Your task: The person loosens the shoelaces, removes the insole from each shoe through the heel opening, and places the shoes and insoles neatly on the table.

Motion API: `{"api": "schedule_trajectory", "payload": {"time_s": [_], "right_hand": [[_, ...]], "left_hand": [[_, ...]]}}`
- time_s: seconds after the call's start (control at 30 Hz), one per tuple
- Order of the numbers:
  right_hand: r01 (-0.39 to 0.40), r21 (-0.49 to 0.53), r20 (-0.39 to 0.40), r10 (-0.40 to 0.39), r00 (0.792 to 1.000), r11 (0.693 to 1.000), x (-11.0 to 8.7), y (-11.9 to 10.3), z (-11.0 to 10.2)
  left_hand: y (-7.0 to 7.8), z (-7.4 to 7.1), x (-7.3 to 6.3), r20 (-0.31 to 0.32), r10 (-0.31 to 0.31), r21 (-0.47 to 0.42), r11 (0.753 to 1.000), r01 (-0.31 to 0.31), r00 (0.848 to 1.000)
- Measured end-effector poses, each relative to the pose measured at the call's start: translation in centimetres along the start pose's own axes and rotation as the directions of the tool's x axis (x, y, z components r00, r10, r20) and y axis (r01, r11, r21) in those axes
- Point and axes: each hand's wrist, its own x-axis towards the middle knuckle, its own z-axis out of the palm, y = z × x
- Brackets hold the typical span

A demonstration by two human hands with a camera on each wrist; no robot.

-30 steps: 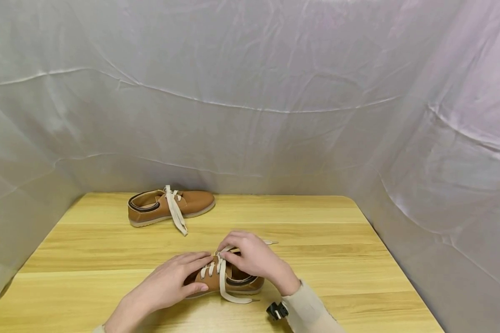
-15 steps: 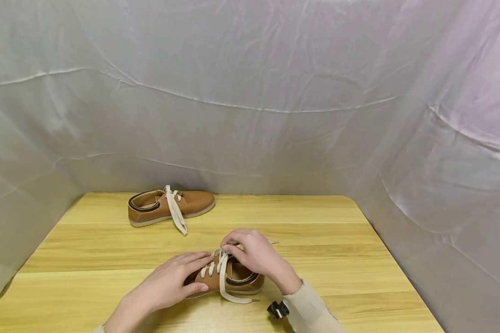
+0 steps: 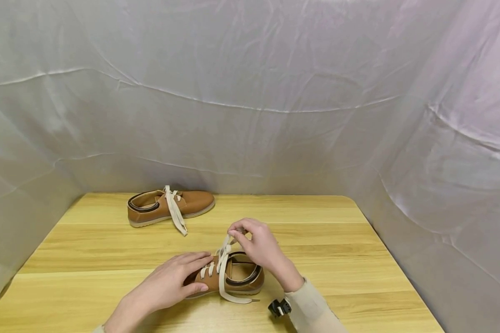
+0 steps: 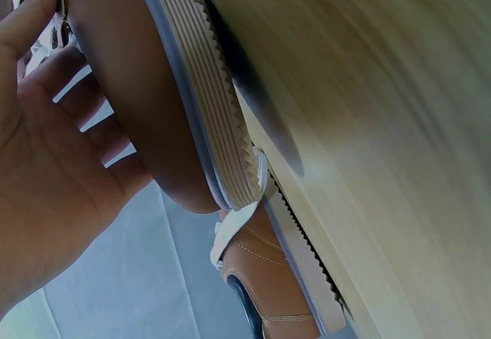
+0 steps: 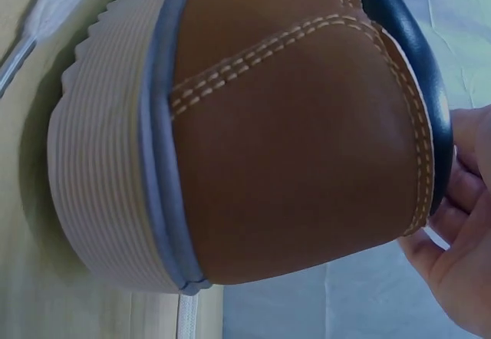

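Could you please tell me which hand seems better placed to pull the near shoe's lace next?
Probably the right hand: its fingertips pinch the lace of the near shoe, while the left hand holds that shoe's front.

Open tabletop (image 3: 333, 249) at right — near shoe (image 3: 212, 280) blocking front centre, far shoe (image 3: 195, 202) back left

Both hands are bare, the left hand (image 3: 177, 280) and the right hand (image 3: 256, 245) alike. The right sleeve (image 3: 316, 312) is pale beige — plain, soft-looking cloth, lightly creased, with a straight-edged cuff (image 3: 302, 295). Beside that cuff sits a small, blocky black device (image 3: 279, 308) with a whitish detail. Of the left sleeve (image 3: 99, 329), only a light sliver shows — its details too small to tell.
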Motion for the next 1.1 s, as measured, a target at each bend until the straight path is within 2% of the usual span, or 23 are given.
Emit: {"api": "schedule_trajectory", "payload": {"time_s": [0.1,0.33,0.5,0.67,0.83,0.97,1.1], "right_hand": [[-0.020,0.003,-0.002,0.020,1.000,1.000,0.09,0.13,-0.04],[-0.091,0.007,0.124,0.089,0.988,0.996,0.05,0.06,-0.24],[-0.100,0.013,0.156,0.097,0.983,0.995,0.03,-0.21,-0.22],[-0.037,-0.029,0.199,0.042,0.979,0.999,0.03,-0.33,0.02],[0.049,-0.090,0.282,-0.022,0.959,0.995,-0.17,-0.24,0.40],[0.059,-0.123,0.321,-0.016,0.947,0.991,-0.29,-0.20,0.60],[0.038,-0.116,0.354,0.006,0.935,0.993,-0.29,-0.23,0.59]], "left_hand": [[0.00,-0.01,-0.03,0.004,-0.004,-0.002,1.000,0.004,1.000],[0.03,-0.05,-0.09,0.001,-0.005,0.002,1.000,0.005,1.000],[0.03,-0.05,-0.07,0.001,-0.003,0.006,1.000,0.003,1.000],[0.04,0.00,-0.06,0.002,-0.003,0.005,1.000,0.003,1.000],[0.09,-0.03,-0.06,0.002,-0.007,0.004,1.000,0.007,1.000],[0.13,-0.05,-0.10,0.007,-0.013,0.003,1.000,0.013,1.000],[0.10,-0.01,-0.11,0.009,-0.016,0.003,1.000,0.016,1.000]]}}
